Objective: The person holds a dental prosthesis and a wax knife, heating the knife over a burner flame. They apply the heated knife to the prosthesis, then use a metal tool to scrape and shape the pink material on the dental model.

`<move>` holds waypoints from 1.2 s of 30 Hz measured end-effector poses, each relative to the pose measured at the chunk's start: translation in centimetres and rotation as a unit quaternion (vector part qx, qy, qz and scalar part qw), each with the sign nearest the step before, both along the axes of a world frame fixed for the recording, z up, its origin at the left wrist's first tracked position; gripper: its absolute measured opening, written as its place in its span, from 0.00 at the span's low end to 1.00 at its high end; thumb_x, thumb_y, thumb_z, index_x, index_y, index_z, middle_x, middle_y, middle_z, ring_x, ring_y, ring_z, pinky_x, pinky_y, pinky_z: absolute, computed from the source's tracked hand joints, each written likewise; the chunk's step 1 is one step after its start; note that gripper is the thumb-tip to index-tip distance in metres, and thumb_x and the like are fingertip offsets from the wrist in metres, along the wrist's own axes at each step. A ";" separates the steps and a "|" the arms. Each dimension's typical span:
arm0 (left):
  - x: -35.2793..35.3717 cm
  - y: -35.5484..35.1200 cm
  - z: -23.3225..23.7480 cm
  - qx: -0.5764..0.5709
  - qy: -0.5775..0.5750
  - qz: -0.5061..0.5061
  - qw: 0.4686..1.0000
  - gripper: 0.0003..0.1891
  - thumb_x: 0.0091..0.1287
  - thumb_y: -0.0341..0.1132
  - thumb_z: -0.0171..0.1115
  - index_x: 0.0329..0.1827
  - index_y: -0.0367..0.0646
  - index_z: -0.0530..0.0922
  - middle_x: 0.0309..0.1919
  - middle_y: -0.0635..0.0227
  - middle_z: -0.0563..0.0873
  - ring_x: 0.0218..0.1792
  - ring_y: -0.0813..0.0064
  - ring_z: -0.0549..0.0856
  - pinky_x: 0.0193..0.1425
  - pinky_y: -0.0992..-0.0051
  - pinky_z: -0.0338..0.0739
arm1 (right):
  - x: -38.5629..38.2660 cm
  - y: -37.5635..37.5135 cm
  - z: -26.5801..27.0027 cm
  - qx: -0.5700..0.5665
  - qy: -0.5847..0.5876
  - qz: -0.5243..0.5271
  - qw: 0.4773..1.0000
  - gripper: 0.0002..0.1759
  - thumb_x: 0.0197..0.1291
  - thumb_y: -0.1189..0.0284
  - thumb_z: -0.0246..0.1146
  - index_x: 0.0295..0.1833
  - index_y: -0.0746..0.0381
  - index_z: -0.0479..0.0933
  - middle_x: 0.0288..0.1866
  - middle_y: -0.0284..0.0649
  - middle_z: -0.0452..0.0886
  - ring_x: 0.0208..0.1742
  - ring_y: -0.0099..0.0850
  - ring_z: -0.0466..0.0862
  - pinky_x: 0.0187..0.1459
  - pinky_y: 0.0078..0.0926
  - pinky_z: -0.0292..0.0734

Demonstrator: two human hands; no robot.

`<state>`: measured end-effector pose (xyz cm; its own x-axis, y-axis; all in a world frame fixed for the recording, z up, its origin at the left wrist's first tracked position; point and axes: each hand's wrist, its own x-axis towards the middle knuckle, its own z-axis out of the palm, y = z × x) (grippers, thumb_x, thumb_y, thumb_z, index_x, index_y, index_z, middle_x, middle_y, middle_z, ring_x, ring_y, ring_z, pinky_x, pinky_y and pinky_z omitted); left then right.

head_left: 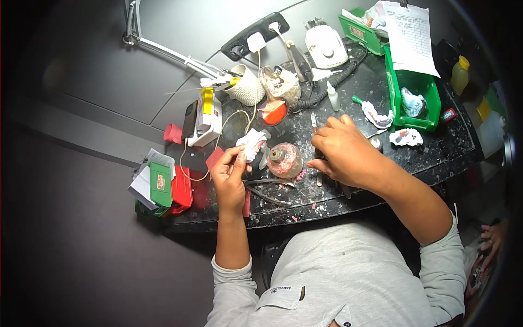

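My left hand (230,173) grips a white plaster dental model (252,143) with pink wax on it, above the bench. To its right stands a glass spirit lamp (284,162) smeared with pink wax. My right hand (343,150) is closed, fingers curled downward over the bench; what they hold, if anything, is hidden. A slim wax knife (314,121) shows its tip just beyond those fingers. Metal pliers (269,181) lie in front of the lamp, close to my left wrist. Pink wax sheet (214,156) lies beside my left hand.
Dental models (406,137) sit right, beside a green bin (417,117). Behind are a dish of red wax (273,111), a small bottle (333,97) and a white cup of tools (248,90). A cable (190,177) loops at left. Another person's hand (493,237) shows far right.
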<state>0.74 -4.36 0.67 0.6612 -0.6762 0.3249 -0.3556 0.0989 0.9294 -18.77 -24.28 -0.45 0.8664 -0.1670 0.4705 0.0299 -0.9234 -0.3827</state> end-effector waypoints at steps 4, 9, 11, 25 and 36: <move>-0.6 -0.6 0.8 0.015 -0.055 0.001 0.998 0.10 0.74 0.27 0.58 0.51 0.30 0.84 0.40 0.68 0.85 0.35 0.84 0.78 0.39 0.81 0.72 | 0.1 -0.1 -0.2 -0.001 -0.006 0.003 1.000 0.15 0.55 0.62 0.73 0.37 0.64 0.83 0.37 0.43 0.85 0.49 0.40 0.79 0.54 0.39 0.68; -1.0 -0.8 1.9 0.067 -0.152 -0.012 0.986 0.09 0.73 0.27 0.60 0.49 0.32 0.85 0.44 0.69 0.83 0.37 0.85 0.77 0.39 0.82 0.70 | 0.1 -0.1 -0.3 -0.006 -0.018 0.007 1.000 0.16 0.56 0.62 0.73 0.38 0.64 0.83 0.37 0.43 0.85 0.49 0.40 0.79 0.53 0.39 0.68; -0.9 -1.0 2.4 0.077 -0.166 -0.022 0.983 0.09 0.73 0.27 0.60 0.49 0.31 0.84 0.43 0.68 0.83 0.38 0.84 0.77 0.41 0.82 0.70 | 0.0 -0.1 -0.3 -0.007 -0.018 0.008 1.000 0.16 0.56 0.61 0.73 0.38 0.64 0.84 0.37 0.43 0.85 0.50 0.40 0.79 0.53 0.39 0.68; -1.0 -1.0 3.5 0.105 -0.279 -0.045 0.954 0.08 0.71 0.26 0.59 0.48 0.31 0.83 0.41 0.60 0.84 0.41 0.73 0.83 0.47 0.75 0.76 | 0.0 0.0 -0.3 -0.004 -0.016 0.013 1.000 0.16 0.57 0.62 0.72 0.38 0.64 0.83 0.37 0.43 0.84 0.49 0.40 0.79 0.53 0.39 0.68; -0.1 2.1 -0.3 -0.023 0.112 -0.019 0.993 0.12 0.76 0.31 0.58 0.53 0.29 0.81 0.42 0.63 0.85 0.37 0.76 0.81 0.43 0.76 0.76 | -0.2 -0.1 0.5 0.002 0.004 0.003 1.000 0.15 0.57 0.62 0.72 0.38 0.64 0.83 0.38 0.43 0.85 0.50 0.41 0.79 0.56 0.40 0.68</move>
